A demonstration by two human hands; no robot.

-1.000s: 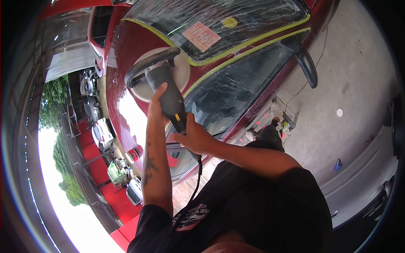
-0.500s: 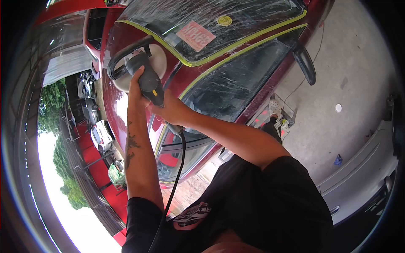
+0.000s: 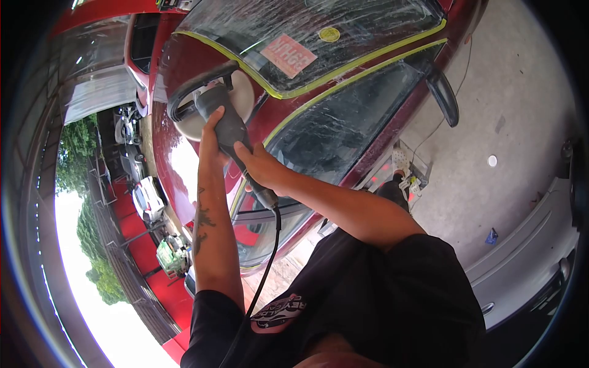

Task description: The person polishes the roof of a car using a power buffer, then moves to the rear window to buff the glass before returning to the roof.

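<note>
A dark grey corded polisher (image 3: 226,118) rests with its round pale pad (image 3: 244,97) against the maroon roof (image 3: 190,52) of a car. My left hand (image 3: 212,136) is closed around the front of its body, thumb on top. Farther back, my right hand (image 3: 261,167) grips the rear handle. A black loop handle (image 3: 184,92) arches over the pad side, and neither hand is on it. From the tool's tail a black power cord (image 3: 267,264) hangs down past my shirt. Yellow masking tape (image 3: 281,95) edges the windshield and the side window.
The dusty windshield (image 3: 343,55) carries a red-white sticker (image 3: 288,55) and a round yellow one (image 3: 329,34). A side mirror (image 3: 443,98) juts out over the concrete floor. A silver car (image 3: 521,245) stands behind at right. Another cable (image 3: 451,110) lies on the floor.
The polisher, with both hands on it, has shifted a little to the right and down in view, toward me. My right hand's grip on the rear handle shows more plainly.
</note>
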